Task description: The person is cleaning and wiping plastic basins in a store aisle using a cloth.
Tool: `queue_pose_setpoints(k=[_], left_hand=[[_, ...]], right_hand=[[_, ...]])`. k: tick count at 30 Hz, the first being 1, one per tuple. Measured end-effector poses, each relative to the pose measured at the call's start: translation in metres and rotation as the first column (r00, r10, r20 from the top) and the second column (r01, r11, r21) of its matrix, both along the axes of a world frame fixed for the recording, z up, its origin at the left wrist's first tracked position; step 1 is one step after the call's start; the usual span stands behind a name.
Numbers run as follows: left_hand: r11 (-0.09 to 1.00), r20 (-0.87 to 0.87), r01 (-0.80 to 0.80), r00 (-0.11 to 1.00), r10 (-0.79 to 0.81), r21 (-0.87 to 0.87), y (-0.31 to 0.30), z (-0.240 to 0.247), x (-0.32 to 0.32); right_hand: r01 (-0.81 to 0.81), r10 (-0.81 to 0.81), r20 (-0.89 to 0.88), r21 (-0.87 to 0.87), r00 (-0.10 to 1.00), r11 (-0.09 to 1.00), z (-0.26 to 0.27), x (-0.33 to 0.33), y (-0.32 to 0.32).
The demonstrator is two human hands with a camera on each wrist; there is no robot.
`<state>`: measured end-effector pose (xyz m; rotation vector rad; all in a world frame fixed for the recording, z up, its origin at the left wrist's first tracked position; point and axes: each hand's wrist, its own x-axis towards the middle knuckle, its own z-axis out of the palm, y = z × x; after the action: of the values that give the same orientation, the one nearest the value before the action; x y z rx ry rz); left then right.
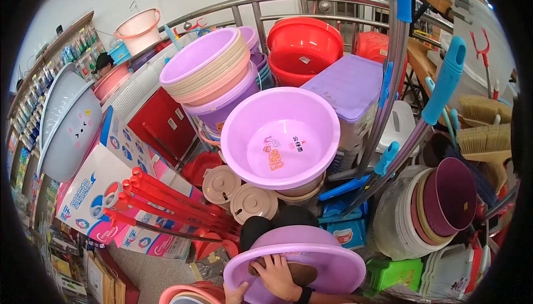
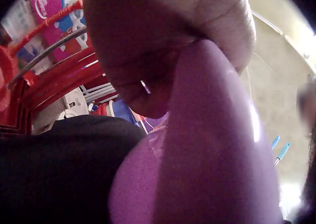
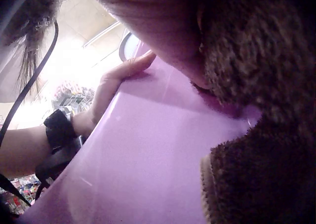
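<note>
A light purple plastic basin (image 1: 338, 268) is tilted towards me close to my body. My left hand (image 1: 236, 293) grips its rim at the near left, and the left wrist view shows that hand over the purple rim (image 2: 212, 110). Inside the basin, my right hand (image 1: 277, 279) presses a brown fuzzy cloth (image 1: 303, 274) to the wall with fingers spread over it. Close up, the brown cloth (image 3: 256, 159) hangs against the purple surface. Just beyond stands a second light purple basin (image 1: 280, 132), with printed characters on its bottom.
Brown lidded buckets (image 1: 254, 203) stand past my dark-clothed knees (image 1: 294, 217). Red handles (image 1: 172, 198) lean at the left beside a printed carton (image 1: 91, 184). To the right are blue-handled poles (image 1: 444, 82) and stacked buckets (image 1: 449, 198). Pink basins (image 1: 191, 293) sit at lower left.
</note>
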<state>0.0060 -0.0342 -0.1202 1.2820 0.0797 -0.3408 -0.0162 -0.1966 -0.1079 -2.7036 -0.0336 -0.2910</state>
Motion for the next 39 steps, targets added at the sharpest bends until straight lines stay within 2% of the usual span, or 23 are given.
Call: queue_pose_setpoints(k=[5,9,11,13,15,18,19,20,21,22,23,24,25,26,27,28,29,30,31,32,34,36,39], left_hand=[[0.999,-0.024,0.048,0.999,-0.049,-0.018,0.001,0.004,0.000],[0.996,-0.034,0.081,0.996,-0.082,-0.042,0.003,0.005,0.001],[0.993,-0.038,0.104,0.994,-0.106,-0.054,0.005,0.007,0.002],[0.986,-0.045,0.145,0.988,-0.149,-0.076,0.009,0.010,0.003],[0.970,-0.059,0.220,0.972,-0.227,-0.103,0.015,0.018,0.003],[0.857,-0.073,0.498,0.857,-0.509,-0.130,0.034,0.050,0.004],[0.796,-0.031,0.602,0.796,-0.604,-0.067,0.046,0.058,0.007],[0.675,0.164,0.548,0.704,-0.691,0.494,0.089,-0.026,0.012],[0.412,0.240,0.183,0.580,-0.778,0.893,0.086,-0.029,0.024],[0.467,0.173,0.241,0.711,-0.681,0.851,0.111,-0.013,0.023],[0.548,0.101,0.270,0.826,-0.554,0.792,0.087,0.087,0.027],[0.635,0.030,0.259,0.913,-0.407,0.728,0.062,0.188,0.032],[0.513,0.342,-0.074,0.824,-0.452,0.855,0.055,0.217,0.032],[0.608,0.462,-0.142,0.787,-0.409,0.781,0.050,0.244,0.033],[0.533,0.519,-0.245,0.722,-0.457,0.810,0.061,0.253,0.031],[0.735,0.843,-0.442,0.418,-0.338,0.514,0.090,0.217,0.044],[0.885,0.940,-0.337,0.232,-0.251,0.320,0.060,0.243,0.050],[0.945,0.988,-0.290,0.044,-0.146,0.153,0.048,0.258,0.060],[0.945,0.987,-0.301,-0.048,-0.152,0.130,0.039,0.276,0.061],[0.948,0.979,-0.295,-0.125,-0.161,0.119,0.033,0.289,0.064],[0.951,0.971,-0.281,-0.159,-0.176,0.126,0.023,0.313,0.067],[0.911,0.978,-0.402,-0.208,0.009,-0.094,-0.007,0.329,0.064],[0.938,0.952,-0.323,-0.305,0.019,-0.122,-0.020,0.354,0.064]], right_hand=[[0.013,-0.014,0.023,0.043,1.000,0.999,-0.006,-0.001,0.002],[0.007,-0.007,0.031,0.011,1.000,1.000,-0.005,0.000,0.005],[0.098,-0.084,-0.133,0.105,0.988,0.990,-0.017,0.000,0.015],[0.104,-0.098,-0.089,0.066,0.991,0.992,-0.027,0.001,0.019],[0.105,-0.103,-0.045,0.027,0.994,0.994,-0.034,0.002,0.022],[0.087,-0.086,-0.020,0.039,0.996,0.995,-0.036,-0.002,0.021],[0.044,-0.045,0.019,0.019,0.999,0.999,-0.038,-0.004,0.020],[0.001,0.000,0.054,-0.003,0.999,1.000,-0.040,-0.006,0.020],[-0.007,0.007,0.049,-0.014,0.999,1.000,-0.042,-0.006,0.020],[-0.013,0.011,0.060,0.040,0.998,0.999,-0.045,-0.006,0.021],[-0.023,0.017,0.069,0.098,0.997,0.995,-0.047,-0.006,0.023],[-0.025,0.016,0.111,0.084,0.994,0.996,-0.044,-0.006,0.024],[-0.043,0.035,0.100,0.085,0.994,0.995,-0.039,-0.007,0.025],[-0.052,0.042,0.090,0.113,0.995,0.992,-0.033,-0.009,0.026],[-0.064,0.054,0.080,0.137,0.995,0.988,-0.024,-0.009,0.022],[-0.169,0.162,0.090,0.084,0.983,0.982,0.001,-0.008,0.007],[-0.197,0.191,0.075,0.081,0.979,0.977,0.003,-0.008,0.005],[-0.191,0.186,0.066,0.093,0.980,0.977,0.001,-0.007,0.005],[-0.182,0.176,0.059,0.108,0.983,0.977,-0.001,-0.007,0.005],[-0.180,0.175,0.048,0.117,0.983,0.977,-0.001,-0.007,0.005],[-0.201,0.196,0.050,0.113,0.979,0.973,0.002,-0.007,0.005],[-0.211,0.204,0.066,0.119,0.977,0.970,0.001,-0.008,0.006],[-0.217,0.210,0.066,0.135,0.975,0.967,0.003,-0.010,0.007]])
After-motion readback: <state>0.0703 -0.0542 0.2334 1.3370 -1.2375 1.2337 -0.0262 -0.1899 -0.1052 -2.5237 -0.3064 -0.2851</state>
